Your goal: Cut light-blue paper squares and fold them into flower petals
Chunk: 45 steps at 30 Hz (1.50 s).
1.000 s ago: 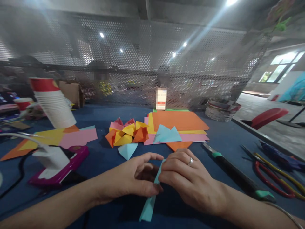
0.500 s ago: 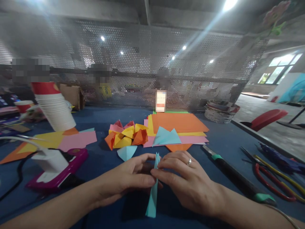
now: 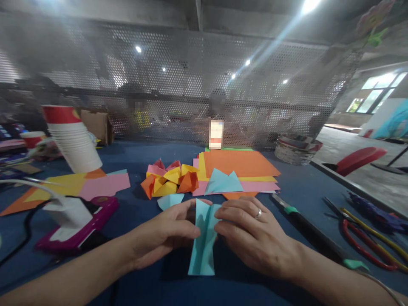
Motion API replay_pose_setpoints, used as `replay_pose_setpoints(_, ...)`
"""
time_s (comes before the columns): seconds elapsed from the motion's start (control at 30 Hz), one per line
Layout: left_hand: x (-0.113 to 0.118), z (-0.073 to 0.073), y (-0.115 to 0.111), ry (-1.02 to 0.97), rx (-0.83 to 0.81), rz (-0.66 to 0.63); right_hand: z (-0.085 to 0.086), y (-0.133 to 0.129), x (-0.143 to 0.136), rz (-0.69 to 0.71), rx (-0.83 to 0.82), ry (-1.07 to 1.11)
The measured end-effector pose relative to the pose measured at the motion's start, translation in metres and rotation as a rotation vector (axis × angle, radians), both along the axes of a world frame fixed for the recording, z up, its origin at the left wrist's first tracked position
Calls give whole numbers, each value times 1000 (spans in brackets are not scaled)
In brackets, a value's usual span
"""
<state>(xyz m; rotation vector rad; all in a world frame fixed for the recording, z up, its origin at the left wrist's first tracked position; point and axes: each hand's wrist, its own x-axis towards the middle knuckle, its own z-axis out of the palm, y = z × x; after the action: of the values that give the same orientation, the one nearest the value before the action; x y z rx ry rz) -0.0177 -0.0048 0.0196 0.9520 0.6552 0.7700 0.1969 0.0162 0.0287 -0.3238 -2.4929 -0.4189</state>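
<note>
Light-blue paper [image 3: 204, 244], creased lengthwise, is held between 2 hands at the near middle of the dark blue table [image 3: 251, 293], as seen in the head view. Its long panels are opened into a shallow trough. The left edge is pinched by the left hand [image 3: 172, 231], with the thumb laid on the near face and the fingers curled behind. The right edge is gripped by the fingertips of the right hand [image 3: 255, 238]; how its thumb is placed cannot be told.

Just beyond the left hand, a small blue folded piece [image 3: 170, 200] is partly hidden. Farther off, a cluster of folded pieces [image 3: 170, 180] in pink, yellow and orange is set beside a stack of coloured sheets [image 3: 242, 163], on which a larger blue shape [image 3: 224, 182] is laid. On the right, a black-and-green knife [image 3: 314, 229] is placed with its tip toward the far side; on the left, a white plug [image 3: 68, 214] is seated on a magenta power strip [image 3: 100, 216].

A skewed crease could be caused by uneven pressure if 1 edge were let slip. The paper could be torn by too hard a pull between the hands. The small piece could be flattened by a forward shift of the left hand, and the knife could be nudged by the right forearm.
</note>
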Motion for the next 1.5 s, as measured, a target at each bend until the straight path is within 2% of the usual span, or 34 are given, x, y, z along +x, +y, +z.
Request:
replay_pose_setpoints(0.13,0,0,-1,61,0,67,4,-3,-1,25,112,-90)
replay_pose_setpoints(0.23,0,0,-2,86,26,92,4,-5,-2,72,138,-149)
replay_pose_setpoints(0.4,-3,-7,3,244,89,147,-1,0,-1,78,10,-166)
replay_pose_setpoints(0.47,-4,-12,5,392,258,191,-4,3,0,77,-75,-146)
replay_pose_setpoints(0.57,-6,-18,-1,710,765,298,-10,5,1,80,-159,-135)
replay_pose_setpoints(0.63,-7,-18,-10,879,1108,219,-13,4,1,64,-194,-152)
replay_pose_setpoints(0.7,-10,-19,-22,916,1327,83,-16,2,2,39,-224,-178)
replay_pose_setpoints(0.73,-11,-19,-27,908,1399,110,-17,1,2,32,-239,-192)
replay_pose_setpoints(0.8,-12,-20,-34,976,1403,227,-18,0,2,25,-276,-219)
replay_pose_setpoints(0.87,-11,-21,-35,1026,1411,206,-19,-1,3,17,-312,-227)
replay_pose_setpoints(0.93,-7,-22,-32,1034,1467,259,-17,-1,4,5,-338,-226)
replay_pose_setpoints(1.07,0,-24,-23,896,1602,366,-12,-6,6,-2,-396,-226)
replay_pose_setpoints(1.2,3,-30,-24,802,1492,442,-11,-19,6,-83,-549,-82)
replay_pose_setpoints(1.33,2,-35,-26,768,1368,448,-18,-24,4,-232,-800,84)
replay_pose_setpoints(1.43,0,-38,-26,822,1268,414,-23,-20,1,-387,-1041,59)
replay_pose_setpoints(1.5,-1,-41,-25,896,1206,411,-25,-18,0,-470,-1094,28)
